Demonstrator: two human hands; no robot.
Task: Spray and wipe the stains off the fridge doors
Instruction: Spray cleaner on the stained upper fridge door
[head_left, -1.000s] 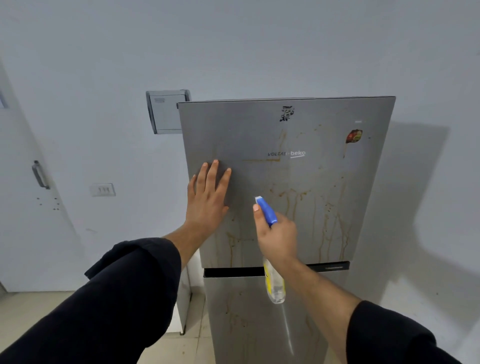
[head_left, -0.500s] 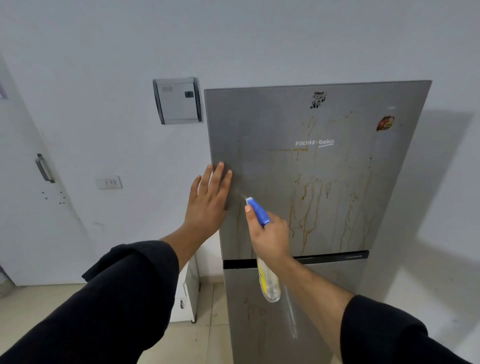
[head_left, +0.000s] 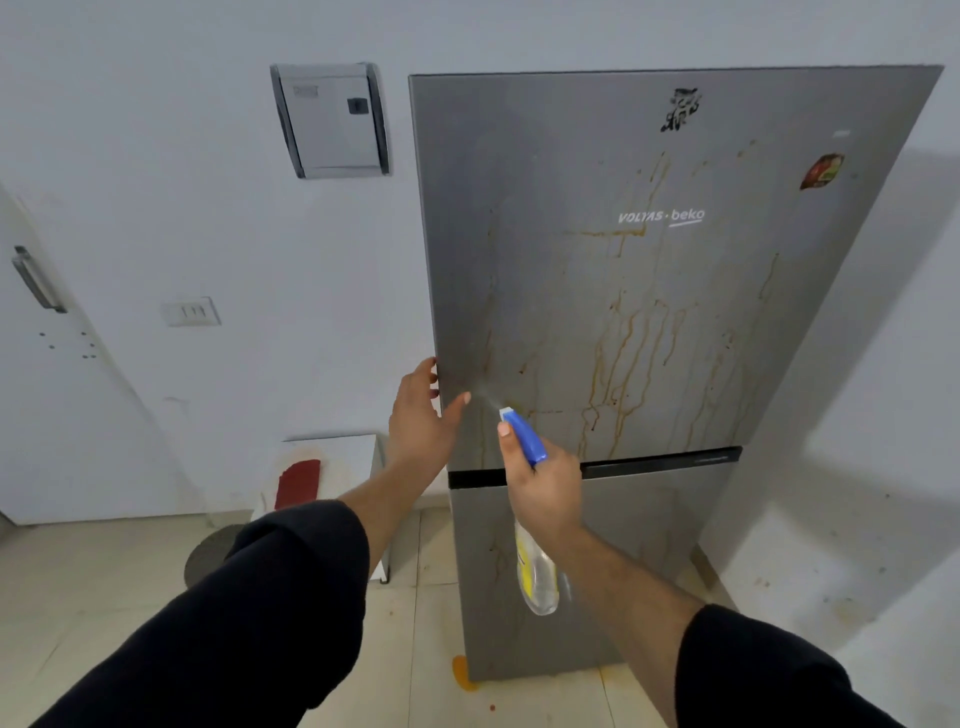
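Note:
A grey two-door fridge stands ahead; its upper door (head_left: 566, 270) carries brown drip stains (head_left: 631, 358) running down the middle and right. The lower door (head_left: 639, 561) shows fainter streaks. My right hand (head_left: 545, 488) grips a clear spray bottle (head_left: 537, 577) with a blue trigger head, nozzle aimed up-left at the upper door, a faint mist leaving it. My left hand (head_left: 421, 415) wraps the upper door's left edge, thumb on the front face, fingers behind the edge. No cloth is visible.
A grey wall box (head_left: 332, 122) and a light switch (head_left: 189, 312) sit on the wall left of the fridge. A white door (head_left: 57, 395) with a handle is at far left. A low white stand (head_left: 337, 467) with a red patch sits by the fridge. An orange spill (head_left: 462, 673) marks the floor.
My left hand slid from flat on the door face to gripping its left edge. The view shifted left and down. The spray bottle stayed aimed at the upper door, with mist now visible.

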